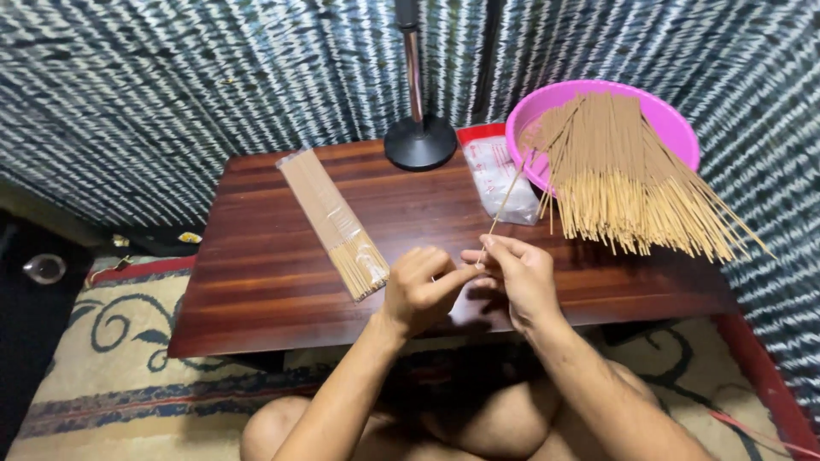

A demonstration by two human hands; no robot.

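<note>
Incense stick (504, 205) is pinched at its lower end by your right hand (521, 277) fingers, left hand (418, 286) fingers closed beside it, above the dark wooden desk (273, 273) (patterned blue cloth (171, 77) hangs behind).

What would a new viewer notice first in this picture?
Most striking is the pink basin at the table's far right corner, with a big fan of incense sticks spilling over its rim. In front, at the table's near edge, the left hand and right hand meet, pinching a single stick. A clear packet of sticks lies slantwise on the left.
</note>
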